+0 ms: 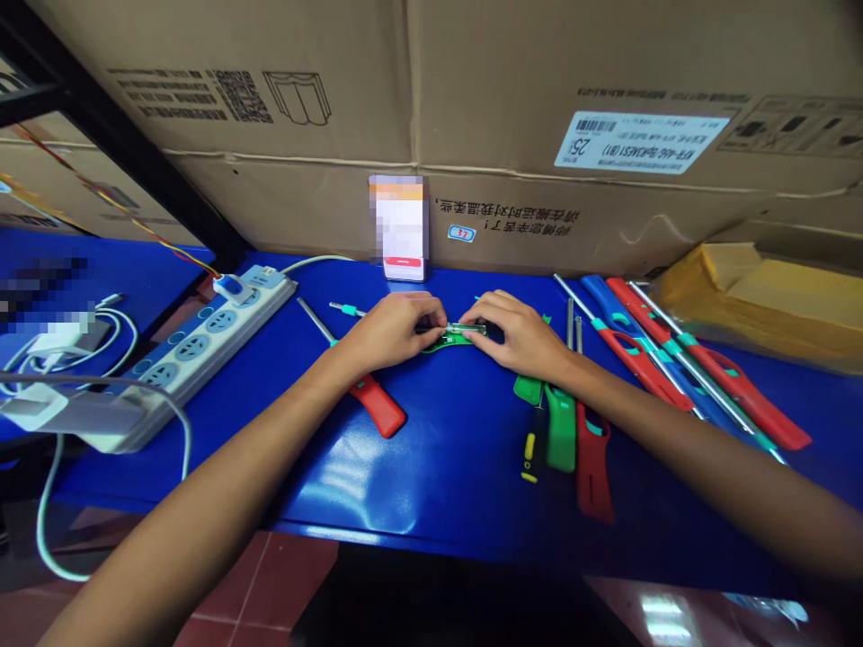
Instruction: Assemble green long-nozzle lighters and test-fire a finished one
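Note:
My left hand (397,328) and my right hand (509,332) meet over the blue table, fingers closed in a pinch. Between them lies a small clear tube-like part (467,329) resting over a green lighter shell (459,340). My right fingertips grip the clear part's right side; the left fingertips are at its left end, where the exact hold is hidden. A metal lighter rod with a teal collar (347,309) sticks out behind my left hand. Below that hand lies a red long-nosed lighter (379,406). A yellow-and-black screwdriver (531,445) lies beneath my right forearm.
Green (561,431) and red (593,467) lighters lie beside the screwdriver. Several more lighters (728,386) lie at right, near a yellow-taped box (775,296). A phone (403,229) leans on a large carton (303,198). A power strip (216,332) with cables is at left.

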`<state>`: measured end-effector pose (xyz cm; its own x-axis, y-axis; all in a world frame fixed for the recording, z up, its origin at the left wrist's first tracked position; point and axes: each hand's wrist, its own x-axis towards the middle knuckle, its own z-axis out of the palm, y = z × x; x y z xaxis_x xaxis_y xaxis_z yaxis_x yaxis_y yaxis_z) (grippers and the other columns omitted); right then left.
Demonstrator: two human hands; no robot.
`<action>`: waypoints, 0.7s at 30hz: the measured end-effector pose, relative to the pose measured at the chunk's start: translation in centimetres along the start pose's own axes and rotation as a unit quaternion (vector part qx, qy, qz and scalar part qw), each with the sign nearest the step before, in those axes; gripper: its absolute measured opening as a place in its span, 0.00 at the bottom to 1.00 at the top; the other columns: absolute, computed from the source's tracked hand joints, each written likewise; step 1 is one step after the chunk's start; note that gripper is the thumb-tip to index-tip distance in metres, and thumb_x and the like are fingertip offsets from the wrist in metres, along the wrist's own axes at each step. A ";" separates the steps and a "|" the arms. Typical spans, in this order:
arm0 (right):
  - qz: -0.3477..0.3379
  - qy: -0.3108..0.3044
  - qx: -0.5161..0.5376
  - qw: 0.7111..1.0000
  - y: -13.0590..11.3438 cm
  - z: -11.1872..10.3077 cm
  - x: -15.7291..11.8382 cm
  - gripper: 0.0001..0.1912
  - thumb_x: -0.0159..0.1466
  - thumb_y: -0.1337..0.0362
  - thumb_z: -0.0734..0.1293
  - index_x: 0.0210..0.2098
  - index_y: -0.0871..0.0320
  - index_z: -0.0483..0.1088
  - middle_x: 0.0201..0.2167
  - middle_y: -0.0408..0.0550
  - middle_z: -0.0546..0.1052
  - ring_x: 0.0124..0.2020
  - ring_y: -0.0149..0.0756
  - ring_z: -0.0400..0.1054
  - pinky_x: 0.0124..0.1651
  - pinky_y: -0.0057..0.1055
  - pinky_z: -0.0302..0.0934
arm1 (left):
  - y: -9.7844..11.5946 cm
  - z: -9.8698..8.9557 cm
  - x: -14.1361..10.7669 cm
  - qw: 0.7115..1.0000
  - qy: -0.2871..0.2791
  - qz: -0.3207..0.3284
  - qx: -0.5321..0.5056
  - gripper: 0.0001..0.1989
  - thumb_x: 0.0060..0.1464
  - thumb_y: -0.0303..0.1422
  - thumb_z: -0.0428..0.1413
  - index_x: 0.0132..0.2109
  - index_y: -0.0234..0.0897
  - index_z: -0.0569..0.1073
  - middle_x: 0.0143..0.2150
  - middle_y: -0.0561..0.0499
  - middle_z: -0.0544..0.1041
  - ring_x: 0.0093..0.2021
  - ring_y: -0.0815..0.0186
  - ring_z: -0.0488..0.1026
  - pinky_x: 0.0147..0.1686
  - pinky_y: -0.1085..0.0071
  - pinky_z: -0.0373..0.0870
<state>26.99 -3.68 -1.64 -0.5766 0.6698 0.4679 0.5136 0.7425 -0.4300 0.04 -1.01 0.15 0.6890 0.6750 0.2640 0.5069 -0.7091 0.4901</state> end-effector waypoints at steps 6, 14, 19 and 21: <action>0.002 -0.012 0.001 1.000 0.2 0.1 0.0 0.03 0.77 0.63 0.70 0.48 0.52 0.77 0.45 0.51 0.82 0.49 0.48 0.76 0.54 0.46 0.70 | 0.1 -0.1 -0.1 1.000 -0.001 0.013 -0.010 0.04 0.66 0.25 0.62 0.44 0.35 0.82 0.40 0.49 0.84 0.37 0.65 0.79 0.40 0.69 0.72; -0.001 -0.001 0.010 1.000 0.2 0.0 0.0 0.02 0.75 0.65 0.71 0.47 0.53 0.77 0.44 0.51 0.81 0.48 0.47 0.76 0.52 0.45 0.70 | 0.0 -0.3 -0.1 0.999 -0.006 0.038 -0.013 0.06 0.66 0.23 0.61 0.45 0.36 0.82 0.43 0.48 0.86 0.41 0.63 0.81 0.45 0.67 0.74; 0.003 -0.006 0.019 1.000 0.2 0.1 0.0 0.02 0.75 0.65 0.71 0.47 0.52 0.77 0.44 0.50 0.81 0.47 0.47 0.76 0.51 0.45 0.70 | -0.3 -0.1 -0.1 1.000 -0.001 0.027 -0.006 0.05 0.65 0.25 0.62 0.45 0.36 0.83 0.41 0.49 0.86 0.39 0.63 0.81 0.43 0.67 0.73; 0.003 -0.003 0.024 1.000 0.2 0.1 0.0 0.03 0.75 0.65 0.71 0.47 0.52 0.77 0.43 0.50 0.81 0.47 0.46 0.76 0.51 0.45 0.70 | -0.4 -0.1 -0.1 1.000 -0.004 0.024 -0.004 0.05 0.66 0.25 0.62 0.45 0.36 0.83 0.41 0.49 0.86 0.39 0.63 0.81 0.43 0.67 0.73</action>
<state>27.02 -3.53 -1.78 -0.5777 0.6743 0.4600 0.4868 0.7370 -0.4690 -0.27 -0.80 0.06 0.7168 0.6382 0.2808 0.4683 -0.7391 0.4843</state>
